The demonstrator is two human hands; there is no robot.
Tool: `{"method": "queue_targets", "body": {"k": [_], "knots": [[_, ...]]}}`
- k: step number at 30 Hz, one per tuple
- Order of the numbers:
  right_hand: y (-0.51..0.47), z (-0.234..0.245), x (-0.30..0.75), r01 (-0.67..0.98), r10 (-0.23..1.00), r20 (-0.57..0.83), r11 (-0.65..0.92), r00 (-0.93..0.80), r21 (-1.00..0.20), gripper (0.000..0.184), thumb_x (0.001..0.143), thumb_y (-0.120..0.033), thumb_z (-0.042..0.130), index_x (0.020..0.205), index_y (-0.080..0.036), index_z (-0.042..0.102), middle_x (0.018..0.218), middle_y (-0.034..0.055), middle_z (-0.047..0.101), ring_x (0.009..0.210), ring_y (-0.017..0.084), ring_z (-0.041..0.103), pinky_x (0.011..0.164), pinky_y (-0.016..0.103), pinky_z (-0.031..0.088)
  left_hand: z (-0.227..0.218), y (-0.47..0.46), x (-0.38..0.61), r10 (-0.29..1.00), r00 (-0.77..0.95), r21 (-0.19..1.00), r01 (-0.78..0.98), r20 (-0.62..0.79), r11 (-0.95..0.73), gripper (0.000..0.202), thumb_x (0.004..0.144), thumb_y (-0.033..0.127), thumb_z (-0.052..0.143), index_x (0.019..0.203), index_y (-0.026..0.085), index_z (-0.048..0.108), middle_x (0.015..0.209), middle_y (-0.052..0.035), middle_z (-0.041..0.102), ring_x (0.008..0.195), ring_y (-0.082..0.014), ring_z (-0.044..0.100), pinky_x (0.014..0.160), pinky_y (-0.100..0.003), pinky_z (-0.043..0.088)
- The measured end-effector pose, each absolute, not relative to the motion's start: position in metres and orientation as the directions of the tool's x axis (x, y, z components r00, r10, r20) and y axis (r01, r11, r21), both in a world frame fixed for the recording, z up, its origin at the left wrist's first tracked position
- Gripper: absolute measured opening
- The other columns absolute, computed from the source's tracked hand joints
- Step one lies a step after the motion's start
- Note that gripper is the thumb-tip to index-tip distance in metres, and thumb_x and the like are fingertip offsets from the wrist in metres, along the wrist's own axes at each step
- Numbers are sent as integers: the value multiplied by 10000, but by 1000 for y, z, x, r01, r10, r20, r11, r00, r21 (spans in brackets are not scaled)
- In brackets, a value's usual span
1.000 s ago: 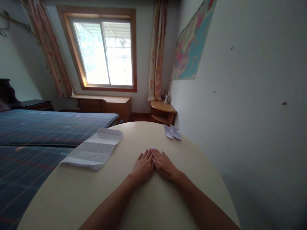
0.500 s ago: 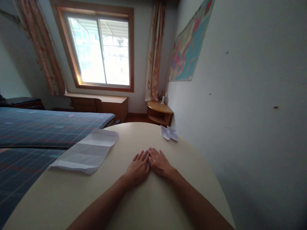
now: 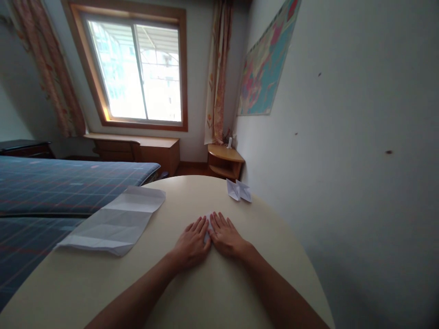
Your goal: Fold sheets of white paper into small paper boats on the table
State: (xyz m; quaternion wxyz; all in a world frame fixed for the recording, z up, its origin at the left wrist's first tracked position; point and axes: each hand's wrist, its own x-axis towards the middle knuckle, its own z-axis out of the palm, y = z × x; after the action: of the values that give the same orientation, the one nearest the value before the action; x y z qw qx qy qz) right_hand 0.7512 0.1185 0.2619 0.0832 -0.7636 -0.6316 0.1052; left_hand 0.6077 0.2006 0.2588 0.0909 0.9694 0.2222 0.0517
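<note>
Side by side at the middle of the round cream table [image 3: 219, 292], my two hands lie palm down over a small piece of folded white paper [image 3: 207, 236]. Most of that paper is covered; only a strip shows between the fingers. My left hand [image 3: 192, 242] rests on its left part, fingers stretched out. From the other side my right hand [image 3: 224, 235] presses on it, its fingers flat and a little spread. Beyond the right hand, near the far edge, stands a folded white paper shape [image 3: 239, 190] with pointed corners.
At the table's left lies a large creased sheet of white paper [image 3: 113, 224], overhanging the edge beside a bed with a blue plaid cover [image 3: 75, 183]. A white wall [image 3: 360, 205] runs close along the right. A wooden corner shelf [image 3: 226, 155] stands behind the table.
My hands have parted slightly, so a strip of the folded paper shows between them. The whole view has shifted a little to the right.
</note>
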Motion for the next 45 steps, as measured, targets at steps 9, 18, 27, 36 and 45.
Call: {"method": "queue_targets", "body": {"k": [9, 18, 27, 36, 45], "knots": [[119, 263, 758, 946, 984, 56, -145, 168, -288, 586, 991, -491, 311, 1497, -198, 338, 1570, 86, 297, 1457, 261, 207, 1175, 488, 151, 266, 202, 600, 397, 917, 158, 387, 38, -909, 643, 964, 437, 291, 1501, 84, 289, 1570, -147, 278, 1464, -248, 222, 1174, -410, 221], [122, 270, 764, 918, 909, 238, -268, 341, -292, 474, 982, -284, 408, 1449, -206, 421, 1486, 105, 440, 1430, 233, 281, 1168, 439, 184, 259, 197, 572, 408, 905, 198, 381, 120, -903, 664, 952, 492, 374, 1492, 109, 325, 1556, -136, 326, 1450, -259, 266, 1184, -433, 231], [89, 285, 732, 921, 999, -36, 9, -25, -389, 825, 928, -657, 368, 1524, -98, 252, 1577, 152, 224, 1471, 286, 157, 1193, 460, 130, 239, 216, 571, 432, 846, 317, 336, 313, -887, 433, 926, 251, 460, 1346, 177, 538, 1405, -86, 554, 1309, -247, 467, 1119, -431, 388], [89, 281, 732, 924, 996, -75, 9, -41, -383, 934, 863, -757, 370, 1541, -138, 202, 1596, 135, 148, 1480, 289, 106, 1197, 478, 69, 254, 233, 554, 258, 918, 334, 152, 301, -930, 330, 929, 246, 483, 1219, 212, 636, 1385, -63, 578, 1249, -236, 514, 1072, -417, 446], [88, 289, 730, 935, 999, -30, 24, -37, -353, 770, 933, -681, 314, 1512, -173, 311, 1565, 144, 269, 1454, 299, 219, 1180, 509, 136, 259, 233, 553, 211, 920, 366, 82, 329, -927, 278, 901, 298, 578, 1158, 270, 682, 1263, -44, 670, 1183, -215, 583, 1031, -394, 482]]}}
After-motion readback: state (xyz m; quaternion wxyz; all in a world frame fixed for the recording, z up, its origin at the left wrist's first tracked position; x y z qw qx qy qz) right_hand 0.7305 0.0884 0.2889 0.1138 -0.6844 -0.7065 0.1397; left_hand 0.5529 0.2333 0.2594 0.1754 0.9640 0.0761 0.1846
